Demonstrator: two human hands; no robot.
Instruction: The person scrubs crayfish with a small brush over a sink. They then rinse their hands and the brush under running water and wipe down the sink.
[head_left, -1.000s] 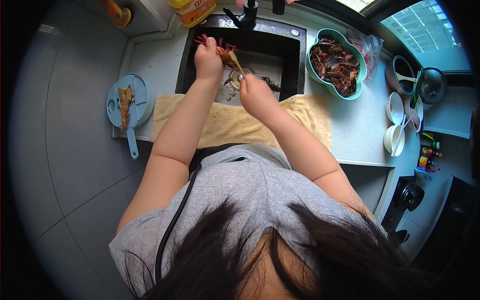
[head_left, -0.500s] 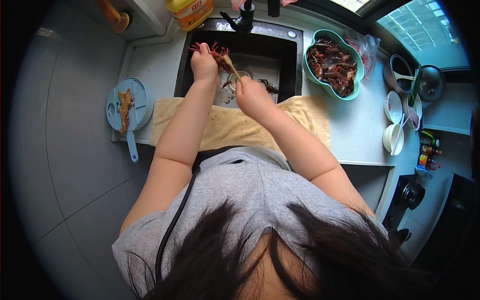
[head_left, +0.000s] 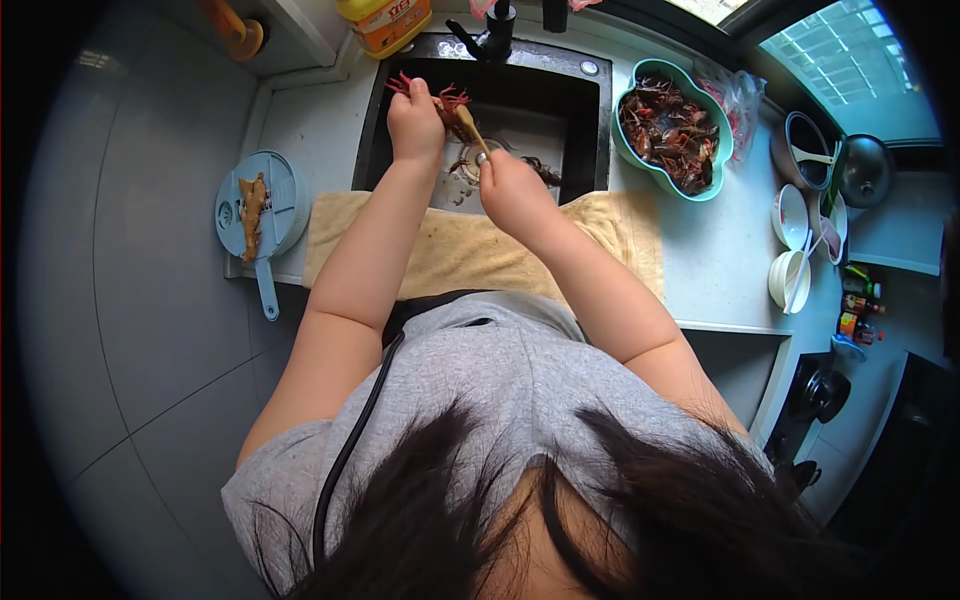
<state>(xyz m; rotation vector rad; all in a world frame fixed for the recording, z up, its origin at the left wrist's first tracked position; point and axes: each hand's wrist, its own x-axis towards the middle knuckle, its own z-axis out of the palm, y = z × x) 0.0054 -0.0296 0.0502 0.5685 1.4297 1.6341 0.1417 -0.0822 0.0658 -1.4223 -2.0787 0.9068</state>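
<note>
Over the black sink [head_left: 545, 66], my left hand [head_left: 414, 128] is closed around a reddish crayfish [head_left: 452, 103], whose claws and legs stick out past my fingers. My right hand [head_left: 516, 192] grips the thin handle of a small tan brush [head_left: 470, 125]. The brush's head touches the crayfish's body; its bristles are hard to make out. Below my hands, another dark crayfish [head_left: 541, 172] lies on the sink bottom near the drain. To the right, a teal scalloped bowl [head_left: 627, 146] holds several dark red crayfish [head_left: 668, 130].
A yellow towel [head_left: 440, 250] covers the counter's front edge. To the left sits a blue grater [head_left: 287, 225] with ginger root [head_left: 252, 215] on it. A black faucet [head_left: 493, 40] and yellow jug [head_left: 388, 25] stand behind the sink. White bowls [head_left: 787, 280] are at right.
Both hands stay over the sink with the crayfish and brush. The view has shifted slightly, and the brush still touches the crayfish at nearly the same spot.
</note>
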